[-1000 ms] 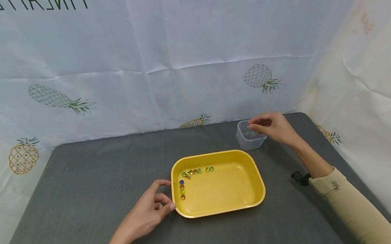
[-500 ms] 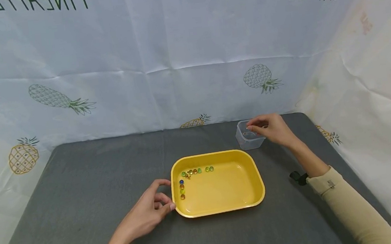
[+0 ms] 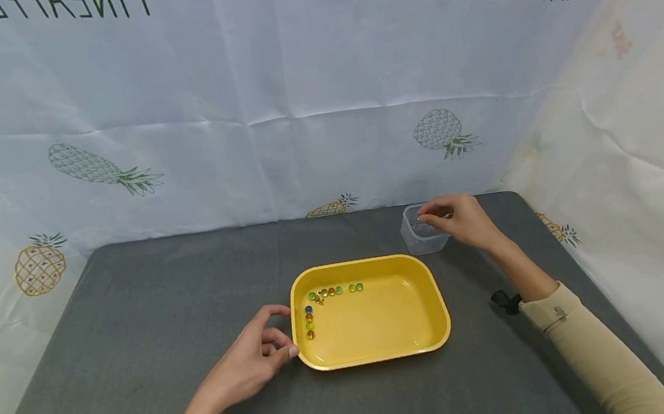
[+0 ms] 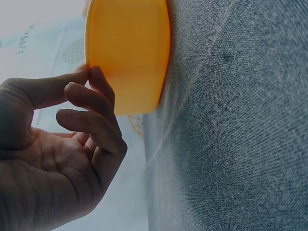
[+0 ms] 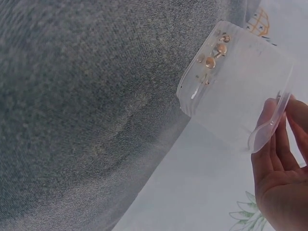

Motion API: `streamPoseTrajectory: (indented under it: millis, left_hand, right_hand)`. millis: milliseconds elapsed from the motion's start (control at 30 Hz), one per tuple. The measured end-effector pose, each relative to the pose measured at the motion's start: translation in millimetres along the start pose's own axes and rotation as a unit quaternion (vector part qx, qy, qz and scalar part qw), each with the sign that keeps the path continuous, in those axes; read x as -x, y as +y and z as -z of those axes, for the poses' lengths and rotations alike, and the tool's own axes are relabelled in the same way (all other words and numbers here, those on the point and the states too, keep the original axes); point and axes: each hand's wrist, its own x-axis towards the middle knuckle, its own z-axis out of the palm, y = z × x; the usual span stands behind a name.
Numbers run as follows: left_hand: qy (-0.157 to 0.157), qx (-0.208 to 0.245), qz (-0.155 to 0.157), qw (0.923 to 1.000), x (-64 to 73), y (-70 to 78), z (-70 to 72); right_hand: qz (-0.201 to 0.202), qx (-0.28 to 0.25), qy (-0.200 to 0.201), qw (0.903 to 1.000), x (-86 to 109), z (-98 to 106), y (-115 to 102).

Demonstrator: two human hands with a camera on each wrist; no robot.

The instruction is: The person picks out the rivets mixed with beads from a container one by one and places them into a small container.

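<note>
Yellow tray (image 3: 375, 318): on grey tabletop (image 3: 164, 301), glass marbles (image 3: 310, 317) along its left and far sides | Left hand (image 3: 245, 364): gripping the tray's left rim | Right hand (image 3: 463, 221): thumb and finger together at mouth of clear plastic tub (image 3: 425, 244), beyond tray's far-right corner; cannot tell whether holding anything

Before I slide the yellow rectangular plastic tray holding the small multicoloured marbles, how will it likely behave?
The yellow rectangular plastic tray should feel fairly stiff, as its rim holds an even outline. Being wide and shallow, it probably won't tip easily. The small, round, glass-like multicoloured marbles inside may roll, since bare, smooth-looking tray floor lies beside them.
</note>
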Motion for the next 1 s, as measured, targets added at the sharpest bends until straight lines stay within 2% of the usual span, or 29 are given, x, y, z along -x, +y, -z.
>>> streamPoseTrajectory:
  millis: [533,733,1000]
  left_hand:
    - [-0.001,0.001,0.002,1.0,-0.5,-0.2,0.0]
    - [-0.004,0.011,-0.002,0.9999,0.7,1.5,0.5]
    - [-0.003,0.01,0.001,0.9999,1.0,2.1,0.5]
  right_hand:
    - [-0.007,0.002,-0.007,1.0,-0.5,0,-2]
    - [0.007,0.007,-0.001,1.0,-0.6,2,-5]
    - [0.011,-0.002,-0.015,0.9998,-2.6,5,-11]
